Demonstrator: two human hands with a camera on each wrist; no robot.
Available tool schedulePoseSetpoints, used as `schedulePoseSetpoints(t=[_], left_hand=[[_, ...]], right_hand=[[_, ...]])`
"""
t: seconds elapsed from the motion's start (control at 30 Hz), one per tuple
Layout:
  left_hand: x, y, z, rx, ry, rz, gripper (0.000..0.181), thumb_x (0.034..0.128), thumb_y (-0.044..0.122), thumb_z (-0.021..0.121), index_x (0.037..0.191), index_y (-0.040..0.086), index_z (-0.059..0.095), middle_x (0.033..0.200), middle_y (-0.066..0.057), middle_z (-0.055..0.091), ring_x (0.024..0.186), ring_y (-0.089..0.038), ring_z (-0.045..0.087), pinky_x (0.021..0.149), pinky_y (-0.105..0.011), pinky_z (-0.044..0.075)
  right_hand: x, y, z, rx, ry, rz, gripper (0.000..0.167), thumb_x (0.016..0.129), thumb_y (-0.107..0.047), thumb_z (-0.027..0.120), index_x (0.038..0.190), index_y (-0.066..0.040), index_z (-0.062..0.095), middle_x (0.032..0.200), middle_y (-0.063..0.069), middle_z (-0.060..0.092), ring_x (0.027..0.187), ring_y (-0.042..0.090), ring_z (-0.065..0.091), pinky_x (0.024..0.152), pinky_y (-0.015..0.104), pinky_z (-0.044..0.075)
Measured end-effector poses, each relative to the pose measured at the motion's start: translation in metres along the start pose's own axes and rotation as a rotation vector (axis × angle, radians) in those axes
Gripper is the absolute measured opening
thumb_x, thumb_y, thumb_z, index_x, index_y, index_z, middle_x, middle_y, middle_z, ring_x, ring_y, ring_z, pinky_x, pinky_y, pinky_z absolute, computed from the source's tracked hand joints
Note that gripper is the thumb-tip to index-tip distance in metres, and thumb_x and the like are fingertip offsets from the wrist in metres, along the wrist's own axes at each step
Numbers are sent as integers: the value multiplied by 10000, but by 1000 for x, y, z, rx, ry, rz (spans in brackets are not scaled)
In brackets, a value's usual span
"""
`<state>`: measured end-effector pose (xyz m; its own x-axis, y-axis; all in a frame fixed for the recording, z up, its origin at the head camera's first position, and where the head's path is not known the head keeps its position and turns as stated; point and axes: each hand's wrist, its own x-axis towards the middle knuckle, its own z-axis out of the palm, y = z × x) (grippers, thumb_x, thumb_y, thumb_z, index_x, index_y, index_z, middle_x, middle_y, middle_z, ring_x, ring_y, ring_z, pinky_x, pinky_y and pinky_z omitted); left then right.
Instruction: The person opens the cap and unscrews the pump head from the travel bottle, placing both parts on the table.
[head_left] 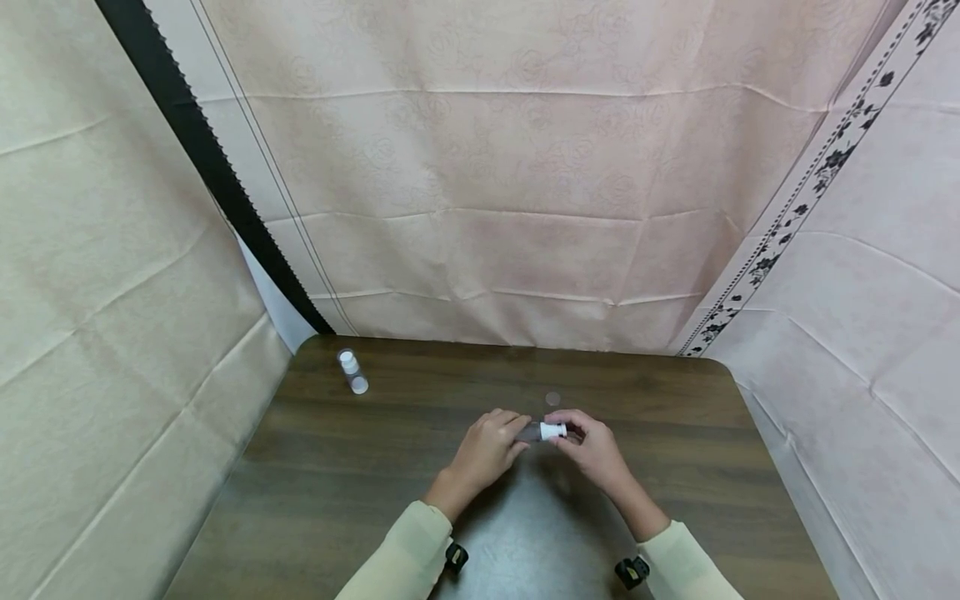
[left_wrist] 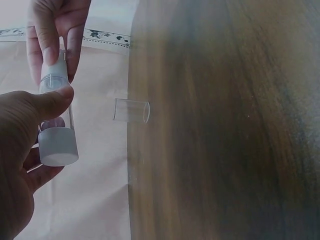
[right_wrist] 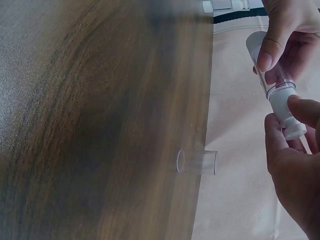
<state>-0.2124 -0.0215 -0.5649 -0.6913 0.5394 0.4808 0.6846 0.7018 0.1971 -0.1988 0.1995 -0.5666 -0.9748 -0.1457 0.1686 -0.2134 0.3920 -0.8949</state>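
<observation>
Between both hands, above the table, is a small clear pump bottle [head_left: 553,431] with a white pump top and a white base [left_wrist: 58,147]. My left hand [head_left: 486,450] grips its clear body, thumb along the side. The white collar [right_wrist: 283,104] of the pump top is pinched by the fingers and thumb of my right hand [head_left: 594,452]. Just beyond the hands, a clear, hollow cap [head_left: 552,398] stands on the table; its outline also shows in both wrist views.
A second clear bottle [head_left: 352,372] with a white top and base is near the table's back left corner. The brown wooden table [head_left: 337,500] has rounded back corners. Pale cloth curtains [head_left: 480,167] hang behind it and at both sides.
</observation>
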Motion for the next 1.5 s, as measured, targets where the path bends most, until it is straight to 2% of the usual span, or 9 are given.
schedulePoseSetpoints(t=[0.27, 0.53, 0.67, 0.83, 0.93, 1.07, 1.2, 1.4, 1.5], left_hand=[[0, 0, 1, -14, -10, -1, 370, 884, 282, 836, 1203, 113, 755, 1124, -12, 752, 989, -130, 702, 889, -291, 595], [1, -1, 2, -9, 27, 18, 374, 862, 277, 856, 1184, 109, 763, 1108, -21, 753, 953, -130, 694, 870, -280, 597], [2, -1, 2, 14, 24, 26, 383, 860, 282, 858, 1192, 118, 760, 1117, -17, 752, 957, -128, 690, 893, -284, 593], [2, -1, 3, 74, 19, 50, 379, 867, 296, 852, 1195, 128, 761, 1119, -12, 753, 955, -123, 689, 887, -276, 590], [2, -1, 4, 103, 16, 66, 367, 882, 301, 838, 1197, 130, 760, 1121, -10, 753, 954, -121, 686, 864, -266, 588], [3, 0, 5, 117, 11, 77, 353, 900, 303, 818, 1202, 131, 756, 1124, -8, 752, 959, -118, 680, 846, -259, 581], [3, 0, 5, 109, 6, 77, 361, 890, 284, 830, 1203, 123, 754, 1124, -15, 753, 965, -126, 682, 850, -268, 581], [3, -1, 5, 87, -12, 50, 366, 894, 301, 825, 1209, 128, 755, 1132, -8, 752, 972, -119, 683, 872, -265, 581], [3, -1, 4, 56, -8, 35, 360, 894, 304, 824, 1201, 127, 759, 1123, -5, 753, 965, -115, 684, 870, -265, 585]], right_hand=[[-1, 1, 1, 66, -11, 23, 228, 892, -13, 785, 1099, -96, 736, 1243, 115, 715, 1169, 278, 674, 921, 259, 573], [-3, -6, -4, 80, -4, 14, 293, 912, -86, 787, 1197, -75, 719, 1230, 130, 711, 1129, 255, 657, 936, 281, 572], [-1, -9, -6, 37, -14, 56, 307, 943, -169, 769, 1234, -90, 714, 1242, 109, 712, 1107, 239, 646, 935, 275, 566], [1, -8, -6, 2, -57, 172, 326, 1015, -282, 679, 1276, -87, 695, 1209, 105, 703, 1003, 209, 666, 846, 286, 588], [2, -6, -5, 31, -80, 236, 337, 1034, -298, 646, 1273, -64, 690, 1168, 116, 705, 953, 241, 707, 827, 355, 619], [2, -5, -4, 67, -92, 268, 291, 1032, -273, 650, 1229, -67, 710, 1112, 125, 718, 925, 267, 731, 837, 423, 624], [2, -5, -4, 73, -93, 255, 233, 1016, -225, 676, 1187, -76, 729, 1087, 116, 723, 921, 265, 717, 822, 414, 625], [3, -4, -5, 9, -77, 173, 188, 962, -178, 747, 1137, -112, 746, 1098, 93, 723, 919, 200, 631, 764, 257, 567], [3, -3, -5, -5, -65, 148, 182, 939, -135, 768, 1119, -118, 746, 1106, 92, 715, 935, 191, 614, 769, 222, 543]])
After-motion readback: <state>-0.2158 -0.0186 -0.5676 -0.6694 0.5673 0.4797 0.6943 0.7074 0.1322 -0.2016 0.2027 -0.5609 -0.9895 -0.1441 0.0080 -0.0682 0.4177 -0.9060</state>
